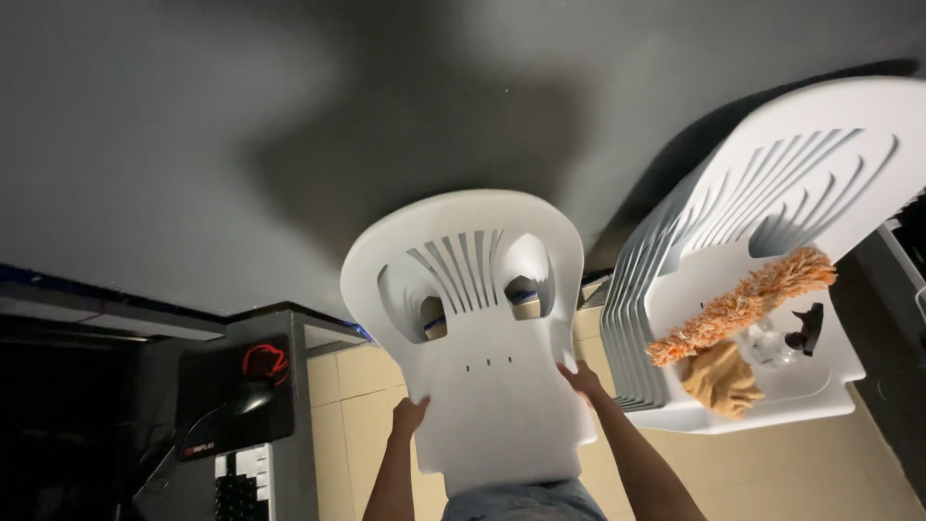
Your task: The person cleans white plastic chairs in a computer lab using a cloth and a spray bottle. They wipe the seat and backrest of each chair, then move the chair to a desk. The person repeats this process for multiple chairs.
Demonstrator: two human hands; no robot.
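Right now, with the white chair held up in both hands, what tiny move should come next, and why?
Probably swing the white chair right, toward the stack of chairs. Left hand and right hand grip its seat edges, and the stack stands close on that side, though a duster and cloth lie on top.

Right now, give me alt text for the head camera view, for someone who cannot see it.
Two bare hands, left hand and right hand, hold a white plastic chair by its seat edges. To the right stands a stack of white chairs with an orange duster and tan cloth on the top seat.
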